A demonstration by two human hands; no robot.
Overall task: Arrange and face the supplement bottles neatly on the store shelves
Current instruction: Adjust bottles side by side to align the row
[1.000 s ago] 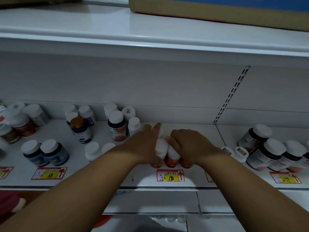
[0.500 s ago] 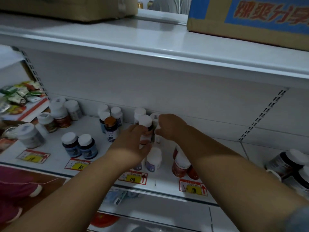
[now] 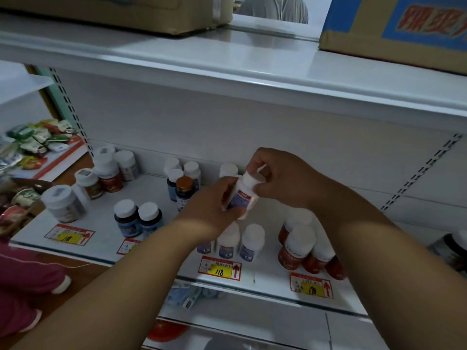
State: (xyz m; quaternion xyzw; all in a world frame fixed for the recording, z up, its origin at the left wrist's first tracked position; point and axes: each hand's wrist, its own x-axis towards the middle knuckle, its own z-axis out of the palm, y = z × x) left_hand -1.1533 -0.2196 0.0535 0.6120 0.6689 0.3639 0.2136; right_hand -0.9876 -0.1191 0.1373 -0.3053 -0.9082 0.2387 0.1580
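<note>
A white-capped bottle (image 3: 244,195) with a purple label is held tilted in the air above the middle shelf (image 3: 106,231), over the row of matching purple-label bottles (image 3: 240,242) that stand at the shelf's front edge behind the price tag marked 118 (image 3: 219,268). The left hand (image 3: 214,205) wraps its curled fingers round the bottle's body from below and the left, and the right hand (image 3: 280,178) pinches the white cap with thumb and fingertips clamped on it. Half a second ago both hands were reaching among the bottles at the back of the shelf and nothing was lifted; now the bottle is raised clear of the shelf between them, and the view has swung a little left. To the right, red-label bottles (image 3: 302,245) stand clustered near the tag marked 198 (image 3: 312,289). To the left are two dark blue bottles (image 3: 137,218), a brown-capped bottle (image 3: 184,190) and larger jars (image 3: 63,202). Cardboard boxes (image 3: 394,29) sit on the top shelf. The held bottle's label print is too blurred to read, the left palm hides its lower part, the forearms cover part of the front row, and a dark jar (image 3: 452,246) is cut off at the right edge
</note>
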